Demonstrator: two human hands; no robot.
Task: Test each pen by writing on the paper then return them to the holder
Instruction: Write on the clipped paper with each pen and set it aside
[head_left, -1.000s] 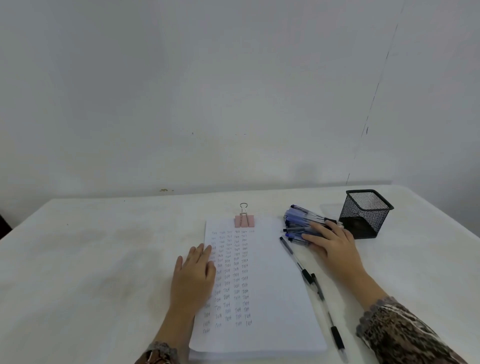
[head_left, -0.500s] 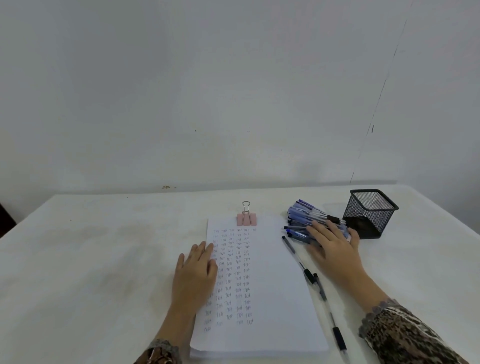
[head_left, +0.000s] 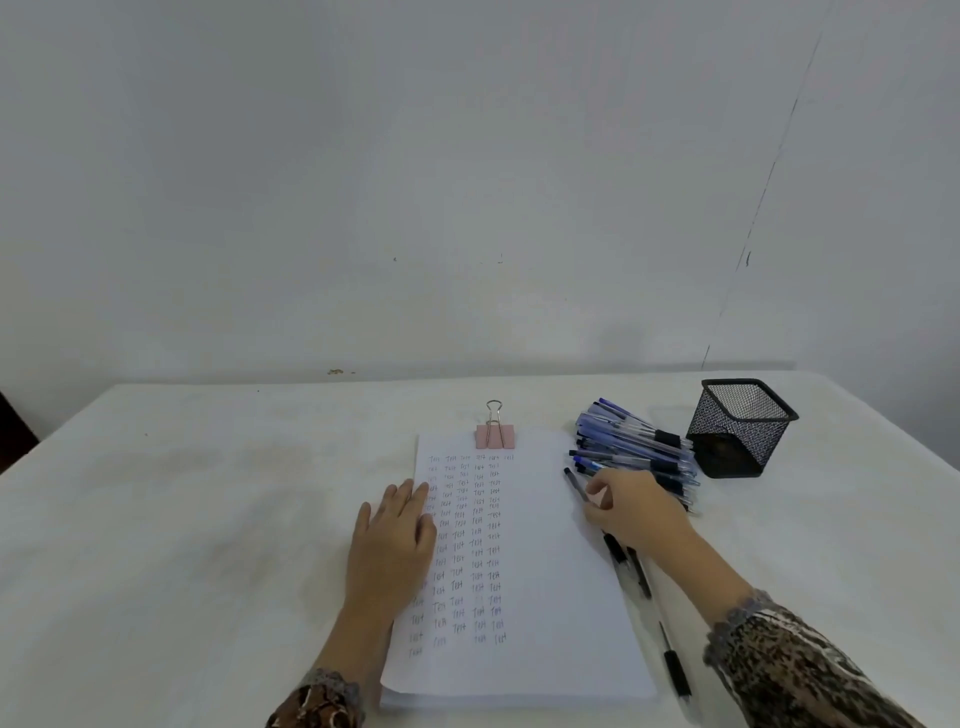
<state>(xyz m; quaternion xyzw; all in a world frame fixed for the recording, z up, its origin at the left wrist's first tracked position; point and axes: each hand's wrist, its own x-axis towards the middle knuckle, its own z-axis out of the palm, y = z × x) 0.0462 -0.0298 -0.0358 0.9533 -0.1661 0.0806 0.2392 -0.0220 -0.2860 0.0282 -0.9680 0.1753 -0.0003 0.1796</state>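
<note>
While right hand (head_left: 636, 512) pinches 1 pen (head_left: 574, 479), pen pile (head_left: 631, 446) lies beside holder (head_left: 740, 434).

paper (head_left: 545, 571): I read a handwritten word, seemingly "Test", repeated in rows and columns over its left half.
pens (head_left: 634, 447): print too small for me to read.

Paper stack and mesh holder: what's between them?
In the head view, a pile of blue pens lies between the paper stack and the mesh holder; the right hand pinches a loose pen at the pile's near edge.
</note>
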